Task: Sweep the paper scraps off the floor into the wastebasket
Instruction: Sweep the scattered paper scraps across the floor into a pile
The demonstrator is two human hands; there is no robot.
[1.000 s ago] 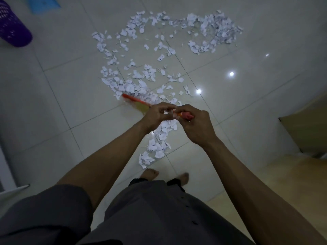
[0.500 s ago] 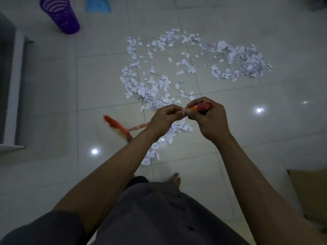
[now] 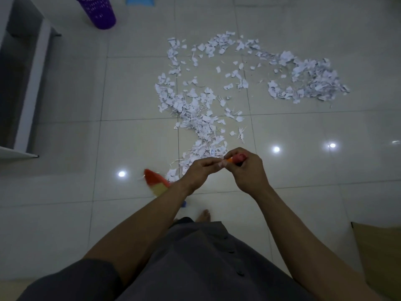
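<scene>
Both hands [image 3: 198,172] [image 3: 247,173] grip broom [image 3: 155,181] | paper scraps [image 3: 195,109] just beyond them

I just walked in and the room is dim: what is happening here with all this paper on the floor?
A person holds a red broom with both hands, the left hand below the right hand on the handle. Its head is near the closest paper scraps, which lie spread over the floor tiles. The purple wastebasket stands apart, at the far left.
</scene>
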